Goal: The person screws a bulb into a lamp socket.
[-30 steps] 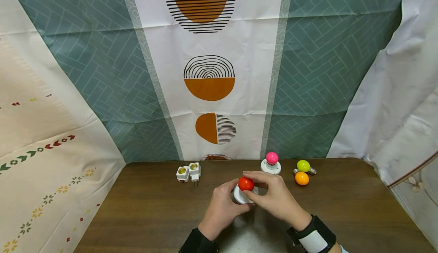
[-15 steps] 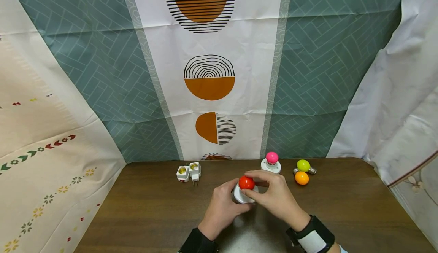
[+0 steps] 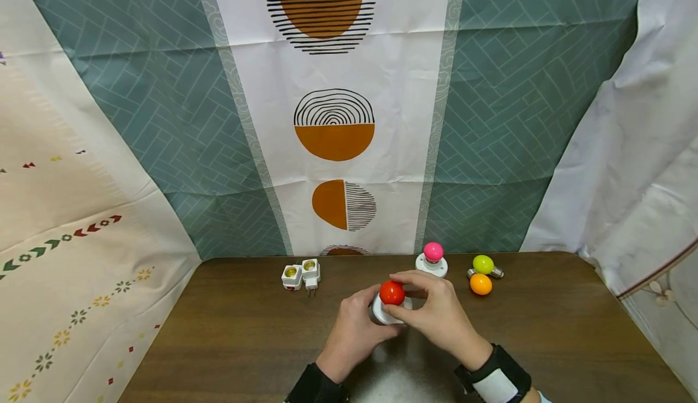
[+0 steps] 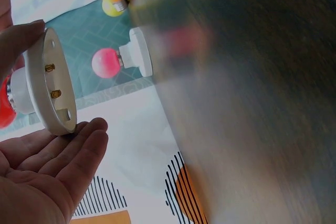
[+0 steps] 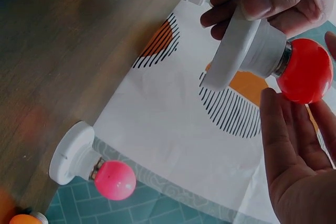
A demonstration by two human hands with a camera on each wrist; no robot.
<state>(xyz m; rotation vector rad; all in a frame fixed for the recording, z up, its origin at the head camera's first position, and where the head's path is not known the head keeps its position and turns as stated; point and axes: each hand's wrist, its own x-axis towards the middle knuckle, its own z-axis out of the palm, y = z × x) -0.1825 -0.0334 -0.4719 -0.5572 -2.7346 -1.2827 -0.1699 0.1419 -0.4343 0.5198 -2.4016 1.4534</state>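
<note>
In the head view my left hand (image 3: pixel 354 327) grips a round white lamp holder (image 3: pixel 380 312) by its base, thumb on one side and fingers on the other. A red bulb (image 3: pixel 392 292) stands in the socket, and the fingers and thumb of my right hand (image 3: pixel 442 312) are around it. The right wrist view shows a narrow band of the bulb's metal cap between the red bulb (image 5: pixel 307 72) and the lamp holder (image 5: pixel 231 51). Held off the table, the holder turns its hollow underside with brass screws (image 4: pixel 55 94) to the left wrist view.
Behind my right hand a pink bulb (image 3: pixel 433 251) sits in another white lamp holder (image 3: pixel 432 266). To its right lie a yellow-green bulb (image 3: pixel 483 263) and an orange bulb (image 3: pixel 481 284). Two white plug-in sockets (image 3: pixel 301 273) stand at the back left of the brown table (image 3: pixel 234 330).
My right thumb and fingers have shifted very slightly around the red bulb. The left hand keeps its hold on the lamp holder, nearly still.
</note>
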